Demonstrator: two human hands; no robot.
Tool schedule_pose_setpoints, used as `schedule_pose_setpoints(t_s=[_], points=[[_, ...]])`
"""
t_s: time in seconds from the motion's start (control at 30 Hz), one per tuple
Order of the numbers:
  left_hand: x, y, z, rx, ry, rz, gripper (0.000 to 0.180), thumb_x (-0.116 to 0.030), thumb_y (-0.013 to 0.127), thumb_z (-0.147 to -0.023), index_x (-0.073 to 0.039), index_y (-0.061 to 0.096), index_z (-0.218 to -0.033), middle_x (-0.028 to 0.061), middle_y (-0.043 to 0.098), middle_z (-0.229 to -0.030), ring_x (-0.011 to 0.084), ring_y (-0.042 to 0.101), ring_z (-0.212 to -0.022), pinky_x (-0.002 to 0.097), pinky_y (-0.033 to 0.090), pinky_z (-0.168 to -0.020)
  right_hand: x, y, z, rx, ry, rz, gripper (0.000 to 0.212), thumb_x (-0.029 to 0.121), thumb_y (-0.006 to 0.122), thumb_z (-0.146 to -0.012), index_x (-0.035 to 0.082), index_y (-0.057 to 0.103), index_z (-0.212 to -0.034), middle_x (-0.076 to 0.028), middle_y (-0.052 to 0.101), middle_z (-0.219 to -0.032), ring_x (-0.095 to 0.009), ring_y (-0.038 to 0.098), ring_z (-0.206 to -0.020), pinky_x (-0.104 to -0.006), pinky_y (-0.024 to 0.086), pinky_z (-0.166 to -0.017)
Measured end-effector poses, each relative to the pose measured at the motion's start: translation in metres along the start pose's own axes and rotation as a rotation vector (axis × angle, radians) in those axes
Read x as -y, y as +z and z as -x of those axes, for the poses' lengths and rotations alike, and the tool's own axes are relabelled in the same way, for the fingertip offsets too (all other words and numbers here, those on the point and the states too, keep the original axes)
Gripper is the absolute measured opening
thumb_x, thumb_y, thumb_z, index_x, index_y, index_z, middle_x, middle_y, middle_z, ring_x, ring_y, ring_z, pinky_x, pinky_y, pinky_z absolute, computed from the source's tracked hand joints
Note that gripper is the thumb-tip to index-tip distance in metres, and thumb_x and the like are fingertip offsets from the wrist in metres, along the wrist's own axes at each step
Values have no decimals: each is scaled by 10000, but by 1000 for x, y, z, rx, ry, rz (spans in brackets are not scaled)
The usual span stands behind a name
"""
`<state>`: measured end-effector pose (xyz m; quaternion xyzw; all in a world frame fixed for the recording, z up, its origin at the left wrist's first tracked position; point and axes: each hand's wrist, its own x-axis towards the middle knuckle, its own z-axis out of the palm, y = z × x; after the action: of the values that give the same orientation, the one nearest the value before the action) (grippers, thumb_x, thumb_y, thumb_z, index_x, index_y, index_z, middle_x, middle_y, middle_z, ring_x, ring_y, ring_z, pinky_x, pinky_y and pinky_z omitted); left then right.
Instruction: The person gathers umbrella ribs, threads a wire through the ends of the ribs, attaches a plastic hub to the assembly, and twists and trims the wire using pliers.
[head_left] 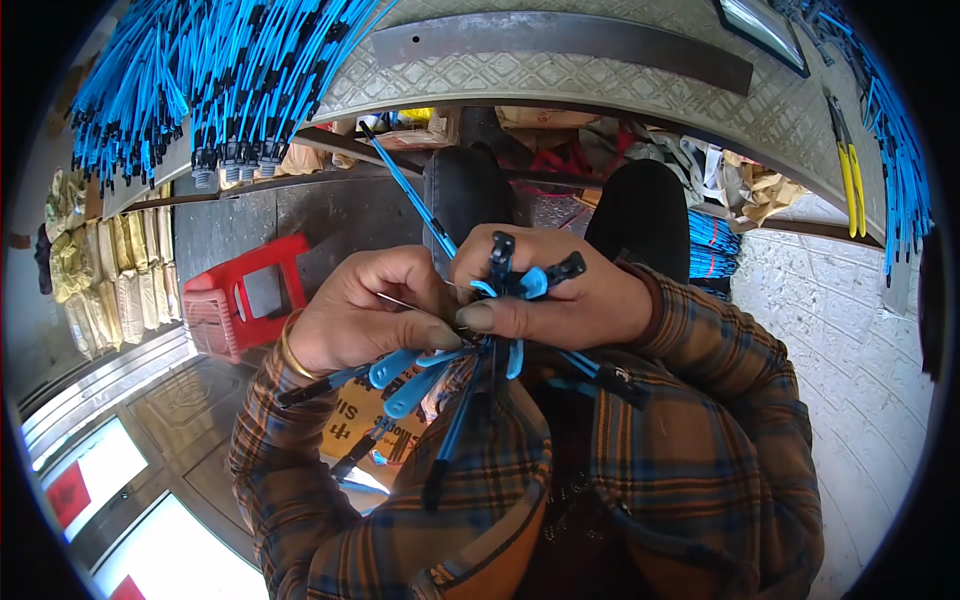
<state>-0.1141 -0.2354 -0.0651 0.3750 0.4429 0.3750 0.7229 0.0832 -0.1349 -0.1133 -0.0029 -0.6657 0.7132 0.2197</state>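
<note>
Below the table, close to my chest, both hands meet over a cluster of blue-and-black ribs [408, 392] that looks like an umbrella frame. Its ribs fan out below, to the sides and up to the left, with black joints and tips. My left hand [365, 300] is closed in a pinch at the cluster's centre; a thin wire [400, 302] shows by its fingers. My right hand [570, 280] is closed around the ribs, its thumb against the left fingertips. Black rib ends [502, 252] stick up over the right hand. The pinched spot itself is hidden by the thumbs.
A patterned table [620, 110] spans the far side, bearing a metal strip [560, 38], heaps of blue ribs [240, 70] and yellow-handled pliers [850, 180]. A red plastic stool [250, 295] stands left, near a cardboard box [375, 425]. Bundled ribs [712, 245] lie under the table.
</note>
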Motion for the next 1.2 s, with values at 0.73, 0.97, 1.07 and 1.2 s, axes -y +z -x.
schedule_pose_setpoints(t_s=[0.73, 0.97, 1.07, 1.2], points=[[91, -61, -47, 215, 233, -1574, 191, -90, 651, -673, -115, 630, -861, 77, 562, -722, 247, 571, -733, 356, 435, -626, 8, -11, 7, 112, 73, -215, 183, 142, 643, -827, 31, 524, -912, -166, 633, -981, -244, 622, -902, -359, 493, -784], [88, -59, -28, -92, 342, -1041, 161, -52, 679, -691, -89, 638, -842, 65, 595, -736, 249, 571, -719, 346, 445, -640, 6, -14, 15, 158, 82, -279, 171, 119, 654, -806, 44, 542, -912, -172, 630, -971, -254, 608, -862, -358, 486, -759], [52, -43, -22, -214, 269, -950, 154, -16, 690, -713, -40, 645, -858, 94, 625, -793, 248, 589, -787, 336, 470, -707, 6, -17, 19, 165, 51, -266, 159, 115, 647, -813, 49, 552, -922, -151, 619, -970, -236, 600, -879, -344, 476, -765], [17, -5, -16, -267, 357, -1044, 141, -10, 683, -734, -10, 641, -869, 105, 627, -805, 220, 592, -782, 305, 471, -706, 10, -18, 18, 166, -36, -125, 158, 123, 645, -818, 54, 565, -934, -110, 596, -966, -212, 589, -896, -323, 464, -767]])
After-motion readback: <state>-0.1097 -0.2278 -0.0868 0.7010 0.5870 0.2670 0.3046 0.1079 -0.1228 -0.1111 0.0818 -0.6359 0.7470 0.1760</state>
